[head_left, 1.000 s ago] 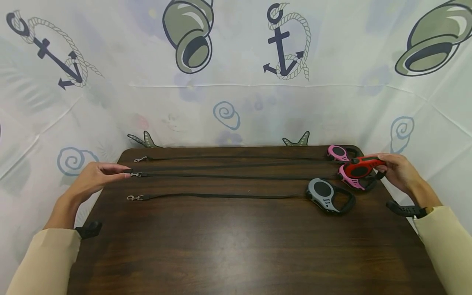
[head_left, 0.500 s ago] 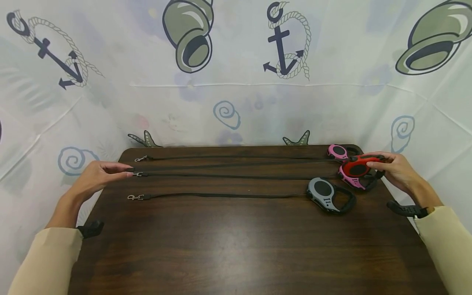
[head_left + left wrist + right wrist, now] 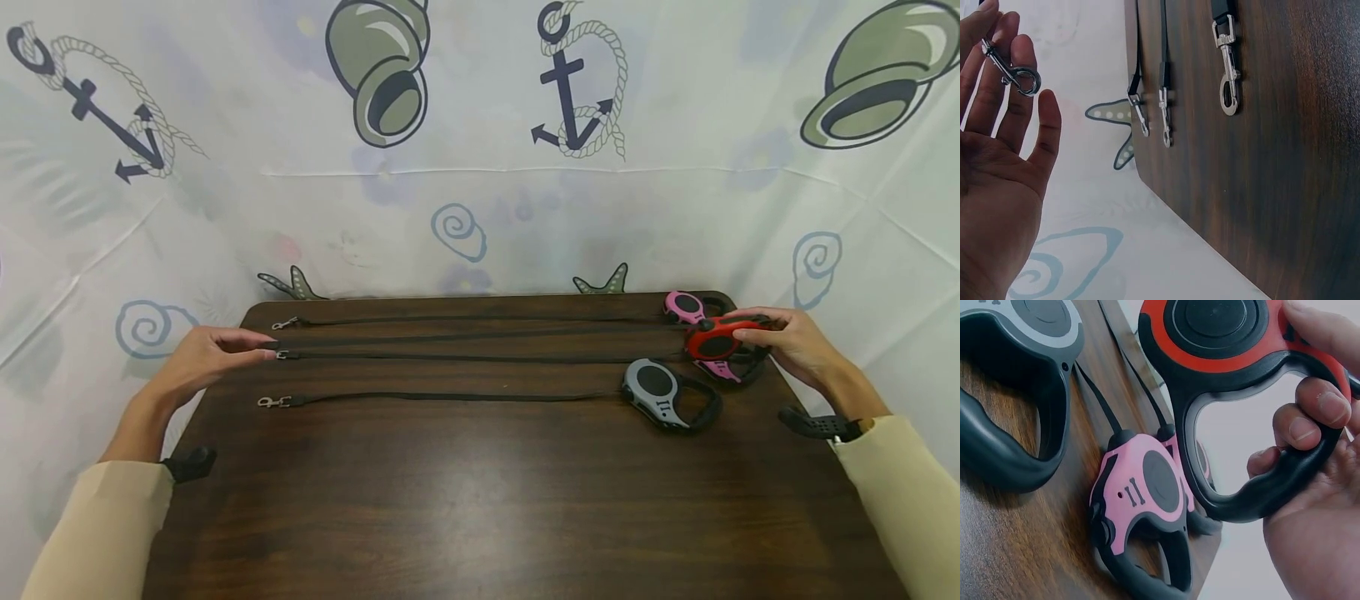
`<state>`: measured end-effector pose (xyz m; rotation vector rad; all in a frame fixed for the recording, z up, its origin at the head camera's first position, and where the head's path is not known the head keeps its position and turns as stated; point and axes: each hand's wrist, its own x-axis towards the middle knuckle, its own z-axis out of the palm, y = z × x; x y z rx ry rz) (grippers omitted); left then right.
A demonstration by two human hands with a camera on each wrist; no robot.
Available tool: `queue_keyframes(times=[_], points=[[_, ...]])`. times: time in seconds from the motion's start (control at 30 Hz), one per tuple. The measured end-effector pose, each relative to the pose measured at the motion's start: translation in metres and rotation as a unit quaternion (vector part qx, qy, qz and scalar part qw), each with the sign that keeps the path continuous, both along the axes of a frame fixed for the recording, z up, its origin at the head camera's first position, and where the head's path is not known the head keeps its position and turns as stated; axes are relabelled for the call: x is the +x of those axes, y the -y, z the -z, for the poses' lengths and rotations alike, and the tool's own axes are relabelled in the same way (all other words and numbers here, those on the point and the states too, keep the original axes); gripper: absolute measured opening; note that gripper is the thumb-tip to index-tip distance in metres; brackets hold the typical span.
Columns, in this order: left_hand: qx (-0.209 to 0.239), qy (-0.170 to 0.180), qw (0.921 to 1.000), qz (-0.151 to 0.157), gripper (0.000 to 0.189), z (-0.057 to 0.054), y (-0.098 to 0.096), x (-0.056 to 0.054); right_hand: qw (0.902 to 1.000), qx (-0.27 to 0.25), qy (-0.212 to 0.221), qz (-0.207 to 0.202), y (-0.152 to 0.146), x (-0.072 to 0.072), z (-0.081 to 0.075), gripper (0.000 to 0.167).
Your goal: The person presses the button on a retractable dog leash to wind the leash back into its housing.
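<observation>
In the head view my right hand (image 3: 810, 354) holds a red retractable dog leash (image 3: 697, 343) above the table's right side. Its fingers curl through the black handle (image 3: 1235, 506) in the right wrist view, the thumb lying on the red casing. Across the table my left hand (image 3: 197, 365) pinches the far end of that leash's black strap (image 3: 480, 336). The metal snap hook (image 3: 1015, 72) rests along the fingers in the left wrist view. The strap runs nearly straight between both hands. Below the red casing lies a pink leash (image 3: 1135, 481), partly covered by it in the head view.
A second pink leash (image 3: 684, 307) lies at the back right corner. A grey leash (image 3: 645, 387) is nearer the front. Their straps stretch left across the brown table (image 3: 450, 500), ending in metal hooks (image 3: 1229, 94). A patterned white cloth (image 3: 480, 108) surrounds the table.
The right hand has brought the red leash slightly left and turned its casing, with the thumb now across the front. My left hand has shifted a little right with the strap end.
</observation>
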<state>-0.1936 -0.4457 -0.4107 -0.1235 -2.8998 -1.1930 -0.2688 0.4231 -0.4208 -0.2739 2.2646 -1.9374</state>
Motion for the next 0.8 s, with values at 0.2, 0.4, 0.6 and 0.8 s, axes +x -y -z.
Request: queue_keyframes(times=[0.2,0.4,0.6,0.8], points=[[0.007,-0.008,0.9999,0.003,0.036,0.0,-0.006,-0.002,0.9994,0.034,0.009,0.001,0.004,-0.001,-0.002,0.031],[0.005,-0.011,0.9999,0.012,0.035,-0.001,-0.01,-0.004,0.9989,0.03,0.004,-0.035,0.009,-0.001,-0.006,0.031],[0.0,-0.016,0.9995,0.029,0.034,-0.004,-0.018,-0.004,0.9987,0.04,-0.009,-0.032,0.017,0.001,-0.007,0.029],[-0.006,-0.024,0.999,0.036,0.031,-0.002,-0.024,-0.003,0.9976,0.056,-0.02,-0.035,0.024,0.001,-0.007,0.029]])
